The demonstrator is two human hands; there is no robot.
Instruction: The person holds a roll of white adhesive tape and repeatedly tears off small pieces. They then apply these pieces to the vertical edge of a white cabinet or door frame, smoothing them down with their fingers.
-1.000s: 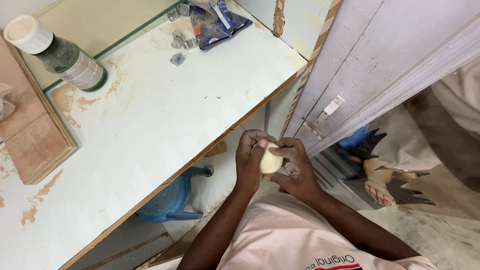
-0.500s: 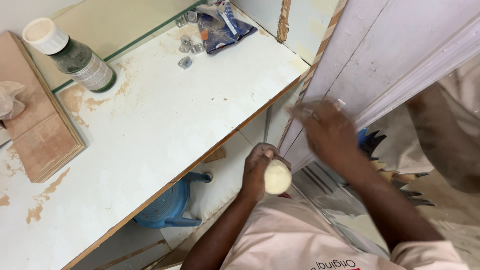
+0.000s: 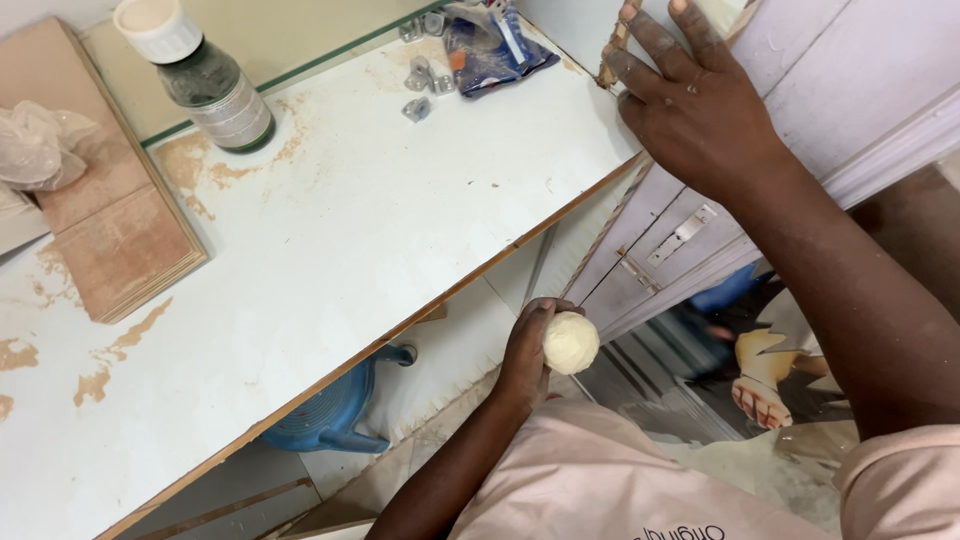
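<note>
My left hand [image 3: 533, 352] is low by my body, curled around a pale cream ball of putty [image 3: 570, 342]. Up at the top right, my right hand [image 3: 692, 92] is raised with its fingers spread flat on the edge of a white panelled door [image 3: 820, 90]. The fingertips touch the door's rough wooden edge strip [image 3: 612, 62]. The hand holds nothing. The white worktop [image 3: 330, 250] lies to the left of both hands.
A dark green bottle with a white cap [image 3: 200, 75] stands at the worktop's back. A blue packet [image 3: 490, 50] and small metal fittings [image 3: 420, 80] lie near the far corner. Plywood pieces [image 3: 115, 235] and a crumpled plastic bag [image 3: 35, 145] sit at left. A blue stool [image 3: 335, 415] is under the worktop.
My right hand left the putty ball, rose up and to the right, and now rests on the door edge. My left hand kept the ball and stayed low.
</note>
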